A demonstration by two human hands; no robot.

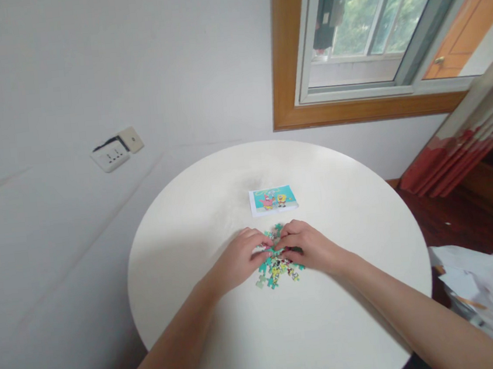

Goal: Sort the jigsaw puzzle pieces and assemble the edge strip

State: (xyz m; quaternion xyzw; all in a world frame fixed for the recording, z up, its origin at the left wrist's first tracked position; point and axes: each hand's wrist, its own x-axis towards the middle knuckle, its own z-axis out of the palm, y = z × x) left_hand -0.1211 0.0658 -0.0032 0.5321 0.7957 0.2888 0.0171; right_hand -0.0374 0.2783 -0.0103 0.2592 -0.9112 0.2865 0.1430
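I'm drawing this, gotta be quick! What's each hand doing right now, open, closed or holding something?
Left hand: curled at the puzzle pieces; can't tell if it's gripping any.
Right hand: curled over them too; can't tell if it's gripping any.

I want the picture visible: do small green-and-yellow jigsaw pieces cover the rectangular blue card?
No, the blue card lies uncovered, beyond the jigsaw pieces.

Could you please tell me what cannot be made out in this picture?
Head view: parts of the puzzle pieces, covered by the left hand and right hand.
Head view: whether either hand grips a piece; too small, blurred.
Head view: fine print on the picture card; too small, blurred.
Head view: the curtain's far side, cut off by the right edge.
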